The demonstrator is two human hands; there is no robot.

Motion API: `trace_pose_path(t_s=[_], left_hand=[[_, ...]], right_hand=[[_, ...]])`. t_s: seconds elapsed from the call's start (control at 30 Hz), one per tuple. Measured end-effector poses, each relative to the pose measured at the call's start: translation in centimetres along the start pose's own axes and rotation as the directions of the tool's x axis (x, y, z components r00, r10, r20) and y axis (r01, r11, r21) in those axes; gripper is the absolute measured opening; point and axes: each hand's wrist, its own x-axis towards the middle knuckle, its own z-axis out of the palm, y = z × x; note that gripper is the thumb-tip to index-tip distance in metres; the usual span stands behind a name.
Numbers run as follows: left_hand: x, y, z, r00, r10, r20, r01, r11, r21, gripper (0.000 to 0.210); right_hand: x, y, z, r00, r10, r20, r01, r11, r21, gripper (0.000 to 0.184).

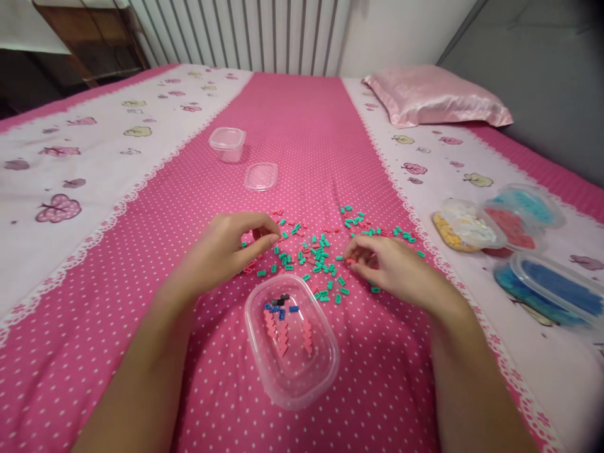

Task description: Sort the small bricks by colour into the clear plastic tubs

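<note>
Small green building blocks point(321, 258) and red ones lie scattered across the pink dotted bedding between my hands. My left hand point(236, 242) is at the left of the scatter, thumb and forefinger pinched together; whatever is between them is too small to make out. On the other side, my right hand point(384, 261) has its fingers curled closed, with a tiny red block point(350, 262) at the fingertips. Nearest to me, a clear plastic container point(302, 387) holds several joined red strips point(282, 340), some dark blue blocks point(282, 313) and black ones point(280, 301).
A lidded clear tub point(228, 141) and a loose lid point(261, 177) lie farther back. At right are containers of yellow pieces point(450, 234), red pieces point(512, 228), light blue pieces point(533, 206) and blue pieces point(566, 286). A pink pillow point(429, 94) rests at the back right.
</note>
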Motion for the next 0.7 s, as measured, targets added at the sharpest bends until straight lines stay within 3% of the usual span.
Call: trace_pose_path(t_s=[0.17, 0.33, 0.47, 0.57, 0.7], left_hand=[[0.0, 0.0, 0.1, 1.000, 0.009, 0.008, -0.009, 1.000, -0.004, 0.019], [0.1, 0.1, 0.1, 0.999, 0.035, 0.027, -0.034, 0.999, -0.019, 0.018], [0.0, 0.7, 0.0, 0.989, 0.150, 0.003, -0.149, 0.984, -0.093, 0.015], [-0.1, 1.1, 0.2, 0.961, 0.274, 0.026, -0.266, 0.950, -0.165, 0.021], [-0.2, 1.5, 0.6, 0.942, 0.332, 0.053, -0.317, 0.929, -0.188, 0.030]], right_hand=[[0.3, 0.9, 1.3, 0.991, -0.025, 0.130, 0.027, 0.999, -0.018, 0.015], [0.3, 0.3, 1.0, 0.993, -0.023, 0.113, 0.020, 0.999, 0.026, 0.010], [0.2, -1.5, 0.3, 0.998, -0.048, 0.029, 0.039, 0.965, 0.260, 0.005], [0.2, -3.4, 0.9, 0.999, -0.053, 0.000, 0.046, 0.869, 0.493, 0.015], [0.3, -5.1, 2.8, 0.995, -0.096, 0.020, 0.058, 0.742, 0.668, 0.025]])
